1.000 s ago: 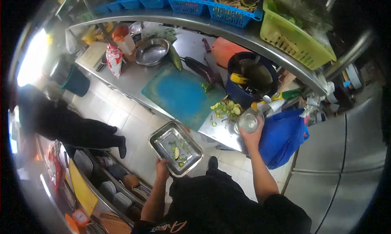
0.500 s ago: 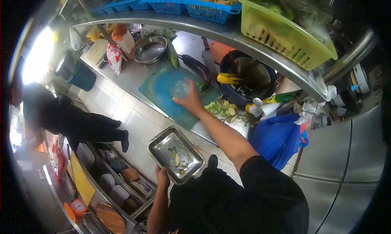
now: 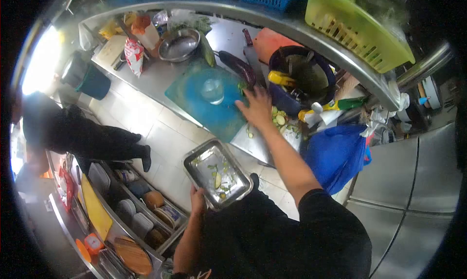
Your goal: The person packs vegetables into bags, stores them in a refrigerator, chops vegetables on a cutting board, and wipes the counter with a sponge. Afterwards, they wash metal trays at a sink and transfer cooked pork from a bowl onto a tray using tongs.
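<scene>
My left hand (image 3: 198, 200) grips the near left rim of a rectangular metal tray (image 3: 191, 168) beside my body. Green vegetable trimmings (image 3: 217, 181) lie on the tray's bottom. My right hand (image 3: 258, 109) is over the right end of a blue cutting board (image 3: 182, 89), fingers spread and holding nothing that I can see. A clear round container (image 3: 212, 91) stands on that board, left of the hand. Just beyond my fingertips lies a dark eggplant (image 3: 237, 66). Cut vegetable pieces (image 3: 279, 118) lie on the steel counter by my right wrist.
A dark tub (image 3: 277, 95) with yellow-handled things stands right of the eggplant. Behind the board are a metal bowl (image 3: 179, 45) and a long green vegetable (image 3: 207, 50). A shelf with baskets (image 3: 360, 31) overhangs the counter. A person in dark clothes (image 3: 82, 133) is at left.
My right hand has let go of the clear container and moved right, towards the vegetable pieces. The container stays on the board. The tray is still in my left hand.
</scene>
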Tool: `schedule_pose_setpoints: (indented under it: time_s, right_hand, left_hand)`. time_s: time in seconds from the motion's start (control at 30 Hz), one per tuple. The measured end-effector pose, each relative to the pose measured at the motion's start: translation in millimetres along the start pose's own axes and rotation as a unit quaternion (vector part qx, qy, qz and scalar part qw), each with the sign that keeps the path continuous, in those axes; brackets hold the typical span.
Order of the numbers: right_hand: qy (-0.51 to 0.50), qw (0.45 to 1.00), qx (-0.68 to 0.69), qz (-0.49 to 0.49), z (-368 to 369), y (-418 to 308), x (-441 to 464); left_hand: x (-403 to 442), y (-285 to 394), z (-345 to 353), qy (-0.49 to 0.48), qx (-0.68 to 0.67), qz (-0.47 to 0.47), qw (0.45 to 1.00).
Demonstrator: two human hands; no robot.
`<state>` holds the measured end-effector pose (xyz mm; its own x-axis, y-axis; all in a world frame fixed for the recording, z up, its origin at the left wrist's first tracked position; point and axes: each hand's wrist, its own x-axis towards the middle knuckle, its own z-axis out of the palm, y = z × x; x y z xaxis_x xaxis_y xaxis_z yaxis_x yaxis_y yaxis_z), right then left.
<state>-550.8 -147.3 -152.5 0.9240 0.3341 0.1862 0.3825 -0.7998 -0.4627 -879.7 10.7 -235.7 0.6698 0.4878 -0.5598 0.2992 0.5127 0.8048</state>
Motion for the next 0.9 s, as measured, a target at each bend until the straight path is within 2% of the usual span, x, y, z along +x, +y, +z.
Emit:
schedule_pose_setpoints:
  time_s: [0.03, 0.07, 0.1, 0.17, 0.27, 0.37, 0.47, 0.57, 0.6, 0.67, 0.77, 0.8, 0.9]
  right_hand:
    - [-0.003, 1.000, -0.019, -0.003, 0, 17, -13]
    - [-0.003, 0.999, -0.037, -0.006, -1, 22, -23]
    - [0.002, 0.998, -0.052, -0.016, 0, 22, -31]
    - [0.017, 0.996, -0.083, -0.039, -4, 15, -49]
    - [0.066, 0.996, -0.044, -0.050, 7, 14, -65]
    - [0.037, 0.994, -0.003, -0.098, 11, 5, -89]
    - [-0.010, 0.994, 0.006, -0.106, 12, -12, -115]
    - [0.010, 0.983, 0.077, -0.166, 4, -21, -136]
    - [0.011, 0.979, 0.061, -0.194, -12, -24, -139]
    - [0.061, 0.982, 0.053, -0.169, -33, -10, -132]
    - [0.204, 0.979, -0.013, -0.008, -55, 58, -112]
    - [0.160, 0.979, 0.026, 0.119, -62, 70, -110]
    - [0.155, 0.971, 0.080, 0.163, -40, 96, -102]
  left_hand:
    - [8, -2, -2, -0.025, 0.031, -0.001, 0.999]
    - [5, 9, 13, -0.014, 0.010, -0.031, 0.999]
    - [16, 0, 14, -0.052, -0.031, -0.018, 0.998]
    - [11, 16, 44, -0.063, -0.055, -0.031, 0.996]
    - [30, 4, 59, -0.113, -0.019, -0.058, 0.992]
    - [33, 4, 87, -0.157, -0.038, -0.043, 0.986]
    - [39, 0, 99, -0.186, -0.032, -0.057, 0.980]
    - [46, -5, 102, -0.198, -0.008, -0.052, 0.979]
    - [47, -6, 103, -0.197, -0.010, -0.055, 0.979]
    - [45, -4, 105, -0.192, -0.016, -0.059, 0.979]
    - [39, 5, 109, -0.186, 0.012, -0.062, 0.980]
    - [39, 5, 110, -0.188, 0.005, -0.062, 0.980]
    - [40, 4, 110, -0.192, -0.013, -0.065, 0.979]
